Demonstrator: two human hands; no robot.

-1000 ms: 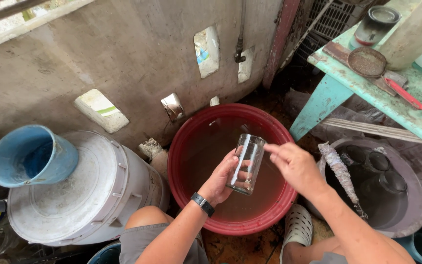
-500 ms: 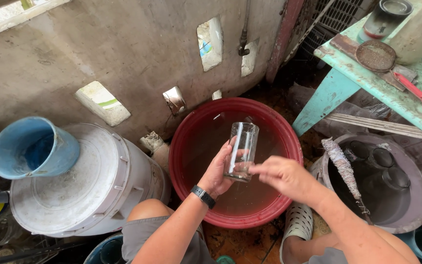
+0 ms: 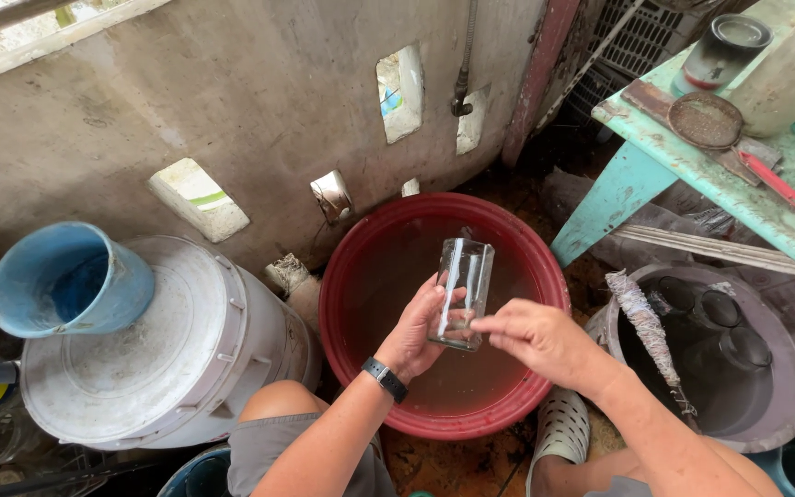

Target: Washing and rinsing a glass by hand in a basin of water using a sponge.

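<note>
A clear drinking glass (image 3: 462, 285) is held upright over a red basin (image 3: 351, 276) of murky water. My left hand (image 3: 416, 327), with a black wristband, grips the glass from the left side. My right hand (image 3: 535, 340) touches the base of the glass with its fingertips and seems to pinch it there. The basin sits on the ground against a grey concrete wall.
A white lidded bucket (image 3: 140, 368) with a blue jug (image 3: 66, 281) on it stands left. A grey basin (image 3: 784, 387) with glasses in water and a rag-wrapped stick (image 3: 646, 322) sits right. A turquoise table (image 3: 738, 193) carries a strainer (image 3: 706, 120) and a jar (image 3: 720, 46).
The glass has been turned upright and lowered slightly over the basin. My right hand moved from the top of the glass down to its base.
</note>
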